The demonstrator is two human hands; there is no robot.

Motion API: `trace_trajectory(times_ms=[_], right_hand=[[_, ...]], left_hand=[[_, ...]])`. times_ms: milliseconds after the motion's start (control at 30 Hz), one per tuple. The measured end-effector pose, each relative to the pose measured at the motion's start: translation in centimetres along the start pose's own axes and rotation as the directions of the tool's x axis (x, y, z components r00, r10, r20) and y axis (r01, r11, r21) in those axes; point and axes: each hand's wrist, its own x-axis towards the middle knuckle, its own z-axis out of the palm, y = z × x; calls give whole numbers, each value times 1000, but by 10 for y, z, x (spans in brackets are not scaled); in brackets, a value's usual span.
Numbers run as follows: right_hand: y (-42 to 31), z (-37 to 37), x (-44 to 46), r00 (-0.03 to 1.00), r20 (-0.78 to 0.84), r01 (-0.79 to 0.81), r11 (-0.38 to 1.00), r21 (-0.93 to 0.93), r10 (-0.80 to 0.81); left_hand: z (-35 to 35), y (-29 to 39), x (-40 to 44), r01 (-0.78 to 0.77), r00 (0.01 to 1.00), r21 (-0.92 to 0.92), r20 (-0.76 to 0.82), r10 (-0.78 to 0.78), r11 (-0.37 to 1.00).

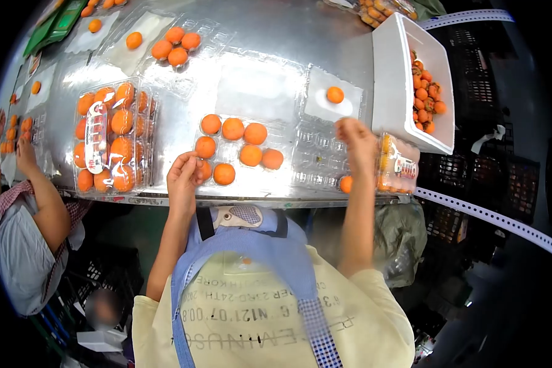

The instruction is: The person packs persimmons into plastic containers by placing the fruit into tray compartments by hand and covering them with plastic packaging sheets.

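My left hand (pixel 183 175) is closed, fingers curled, at the left edge of a clear plastic tray (pixel 239 176). Several orange persimmons (pixel 250 155) sit in the tray's cups, one right beside my fingertips. Whether anything is between those fingers is hidden. My right hand (pixel 357 141), smeared by motion, hovers above a second clear tray (pixel 316 150); its grip cannot be made out. Near that tray's front right corner lies a single persimmon (pixel 346 184). Behind it, another persimmon (pixel 335 94) rests on a white sheet.
To the left stands a packed clear box (pixel 113 138) of persimmons with a label. A white foam box (pixel 405 73) of persimmons is at the right, with a packed container (pixel 398 164) nearer me. At far left, another person's hand (pixel 26 154) is near more fruit.
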Motion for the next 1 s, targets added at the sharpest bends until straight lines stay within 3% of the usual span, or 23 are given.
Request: trace_trajectory(times_ms=[33,100,200,300,400,500,800,933,1000], right_hand=[[25,5,-3,993,114,3,994,-107,10],[47,26,-18,977,203,-40,989,-141,69],[58,42,-34,963,251,85,780,-620,95],[49,57,-47,945,299,129,692,-710,130],[51,69,-60,879,420,473,527,-706,-225],[55,70,-66,880,455,448,562,-696,-137],[59,60,-65,865,494,447,577,-684,-84],[51,58,-70,883,450,413,678,-608,-134],[40,58,-75,891,425,381,768,-515,-158]], left_hand=[[2,0,-3,3,1000,13,-26,-2,1000],[-1,-3,-6,-1,1000,21,-30,2,1000],[-2,-7,-7,7,999,41,-45,-5,999],[1,-7,-8,16,998,64,-59,-12,998],[5,-7,-9,6,999,69,-45,-3,998],[8,-6,-7,-6,1000,78,-23,7,997],[13,-5,-6,0,1000,113,6,-1,994],[14,-6,-5,7,999,175,47,-16,984],[24,-1,-8,26,985,260,159,-69,965]])
